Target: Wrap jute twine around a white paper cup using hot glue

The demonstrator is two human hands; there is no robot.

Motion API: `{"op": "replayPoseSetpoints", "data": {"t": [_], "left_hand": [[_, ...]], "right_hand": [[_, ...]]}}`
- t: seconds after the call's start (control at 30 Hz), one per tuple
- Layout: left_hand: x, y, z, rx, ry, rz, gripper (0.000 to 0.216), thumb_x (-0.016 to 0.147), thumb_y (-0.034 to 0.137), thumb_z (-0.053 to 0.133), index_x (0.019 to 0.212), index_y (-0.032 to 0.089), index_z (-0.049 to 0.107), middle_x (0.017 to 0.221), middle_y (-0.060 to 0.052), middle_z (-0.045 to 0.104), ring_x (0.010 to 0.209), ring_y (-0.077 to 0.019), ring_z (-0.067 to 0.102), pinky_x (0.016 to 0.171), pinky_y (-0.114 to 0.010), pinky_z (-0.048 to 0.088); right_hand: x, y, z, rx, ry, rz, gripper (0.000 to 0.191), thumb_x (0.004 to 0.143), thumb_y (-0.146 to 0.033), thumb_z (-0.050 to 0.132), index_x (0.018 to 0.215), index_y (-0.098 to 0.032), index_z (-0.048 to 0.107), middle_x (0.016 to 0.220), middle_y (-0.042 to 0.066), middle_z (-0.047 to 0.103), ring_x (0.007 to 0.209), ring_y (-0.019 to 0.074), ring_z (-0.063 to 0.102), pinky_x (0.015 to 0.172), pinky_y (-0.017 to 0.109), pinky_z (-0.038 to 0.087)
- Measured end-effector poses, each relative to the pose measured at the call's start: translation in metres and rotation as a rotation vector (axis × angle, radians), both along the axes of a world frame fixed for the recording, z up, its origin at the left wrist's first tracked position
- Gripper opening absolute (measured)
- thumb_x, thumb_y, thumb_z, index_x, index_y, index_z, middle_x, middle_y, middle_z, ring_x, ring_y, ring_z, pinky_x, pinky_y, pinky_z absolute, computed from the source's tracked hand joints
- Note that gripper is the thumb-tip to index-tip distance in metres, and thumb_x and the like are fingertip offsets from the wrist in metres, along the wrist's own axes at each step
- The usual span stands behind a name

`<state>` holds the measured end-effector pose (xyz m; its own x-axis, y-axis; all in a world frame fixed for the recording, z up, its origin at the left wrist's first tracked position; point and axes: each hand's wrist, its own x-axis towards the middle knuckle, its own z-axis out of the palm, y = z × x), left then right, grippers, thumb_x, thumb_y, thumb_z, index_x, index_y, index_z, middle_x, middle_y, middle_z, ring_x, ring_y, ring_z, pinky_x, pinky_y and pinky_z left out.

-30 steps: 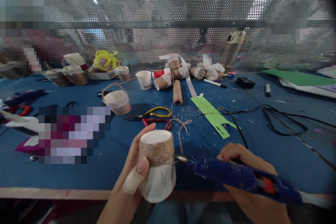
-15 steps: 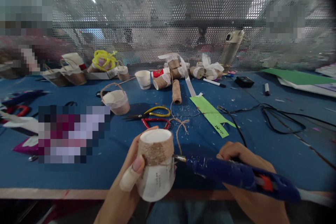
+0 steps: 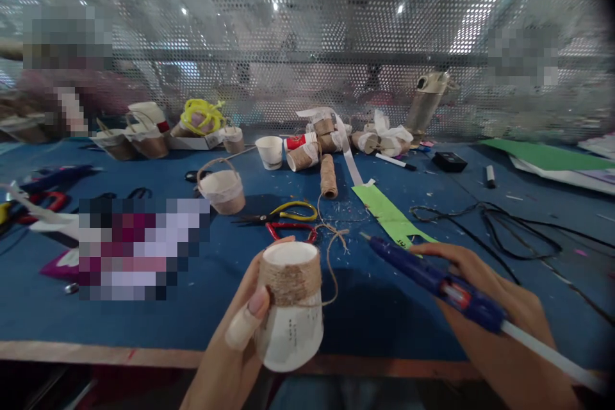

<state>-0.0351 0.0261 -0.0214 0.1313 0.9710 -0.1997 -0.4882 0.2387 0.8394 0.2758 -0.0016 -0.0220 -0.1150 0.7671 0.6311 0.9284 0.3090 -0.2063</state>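
My left hand (image 3: 245, 320) is closed around a white paper cup (image 3: 293, 336), its thumb across the near side. Brown twine (image 3: 294, 280) is wound in a band round the cup's upper part, and a loose strand loops off its right side. That strand runs back toward the twine spool (image 3: 328, 176). In my right hand (image 3: 485, 295) is a blue hot glue gun (image 3: 432, 278) with a white glue stick (image 3: 548, 353) out of its back end. The nozzle points up and left, apart from the cup. Scissors (image 3: 293, 221) with yellow and red handles lie just beyond the cup.
A twine-handled cup basket (image 3: 223, 192) stands left of the scissors. Right of them lie a green paper strip (image 3: 389, 214) and a black cable (image 3: 500, 230). Several wrapped cups, a white cup (image 3: 270, 152) and a bottle (image 3: 427, 102) line the mesh screen. Another glue gun (image 3: 60, 177) lies far left.
The glue gun's nozzle has left the cup's twine band, moving right and up. The loose strand now bows out from the cup's right side. My left hand keeps hold of the cup.
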Motion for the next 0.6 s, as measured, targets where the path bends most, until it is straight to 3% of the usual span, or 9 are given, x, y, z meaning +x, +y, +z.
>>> {"op": "replayPoseSetpoints", "data": {"t": [0.07, 0.13, 0.23, 0.33, 0.43, 0.5, 0.6], "left_hand": [[0.001, -0.003, 0.002, -0.009, -0.017, 0.004, 0.079, 0.085, 0.068, 0.093, 0.152, 0.031, 0.074, 0.106, -0.008, 0.089, 0.086, -0.0291, 0.085, 0.079, -0.036, 0.071], [0.001, -0.004, 0.002, 0.0, -0.016, -0.004, 0.077, 0.087, 0.069, 0.091, 0.152, 0.032, 0.074, 0.109, -0.008, 0.09, 0.087, -0.028, 0.085, 0.081, -0.035, 0.07], [0.0, -0.004, -0.003, 0.003, 0.009, -0.021, 0.077, 0.09, 0.073, 0.086, 0.154, 0.031, 0.074, 0.109, -0.008, 0.09, 0.088, -0.0282, 0.084, 0.084, -0.035, 0.07], [-0.002, -0.004, -0.01, 0.021, 0.006, -0.02, 0.072, 0.092, 0.072, 0.084, 0.151, 0.032, 0.076, 0.111, -0.008, 0.09, 0.091, -0.0287, 0.084, 0.086, -0.036, 0.069], [-0.003, -0.005, -0.016, 0.03, 0.015, -0.001, 0.061, 0.096, 0.068, 0.08, 0.147, 0.034, 0.079, 0.119, -0.008, 0.089, 0.101, -0.0311, 0.083, 0.089, -0.037, 0.069], [-0.002, -0.005, -0.016, 0.025, 0.028, 0.013, 0.062, 0.095, 0.068, 0.082, 0.146, 0.033, 0.079, 0.128, -0.009, 0.087, 0.115, -0.0355, 0.082, 0.093, -0.038, 0.069], [0.002, -0.006, -0.008, 0.005, 0.023, 0.03, 0.069, 0.086, 0.068, 0.091, 0.144, 0.031, 0.079, 0.146, -0.011, 0.082, 0.139, -0.0432, 0.073, 0.106, -0.043, 0.066]], "right_hand": [[0.01, 0.004, 0.004, 0.018, -0.158, -0.036, 0.036, 0.102, -0.018, 0.056, 0.135, -0.029, 0.064, 0.113, 0.004, 0.086, 0.09, 0.0256, 0.087, 0.073, 0.034, 0.063], [0.014, 0.012, 0.004, -0.043, -0.227, -0.047, 0.041, 0.102, -0.02, 0.053, 0.142, -0.024, 0.06, 0.121, 0.011, 0.084, 0.092, 0.0303, 0.086, 0.073, 0.04, 0.065], [0.018, 0.028, -0.003, -0.125, -0.267, -0.066, 0.066, 0.101, -0.021, 0.055, 0.166, -0.016, 0.043, 0.146, 0.022, 0.072, 0.12, 0.0396, 0.08, 0.098, 0.058, 0.067], [0.018, 0.039, -0.008, -0.136, -0.309, -0.008, 0.065, 0.101, -0.013, 0.049, 0.166, -0.014, 0.044, 0.16, 0.025, 0.063, 0.144, 0.0432, 0.068, 0.11, 0.064, 0.064], [0.005, 0.035, 0.002, -0.11, -0.24, 0.107, 0.059, 0.107, -0.009, 0.044, 0.164, -0.02, 0.048, 0.173, 0.019, 0.055, 0.159, 0.0363, 0.057, 0.123, 0.059, 0.058], [-0.014, 0.025, 0.013, -0.031, -0.113, 0.198, 0.05, 0.11, -0.013, 0.047, 0.159, -0.023, 0.053, 0.162, 0.015, 0.067, 0.152, 0.0299, 0.065, 0.123, 0.052, 0.059], [-0.049, 0.011, 0.024, -0.037, 0.044, 0.425, 0.041, 0.106, -0.015, 0.057, 0.145, -0.026, 0.058, 0.146, 0.01, 0.08, 0.137, 0.0218, 0.076, 0.116, 0.035, 0.063]]}}
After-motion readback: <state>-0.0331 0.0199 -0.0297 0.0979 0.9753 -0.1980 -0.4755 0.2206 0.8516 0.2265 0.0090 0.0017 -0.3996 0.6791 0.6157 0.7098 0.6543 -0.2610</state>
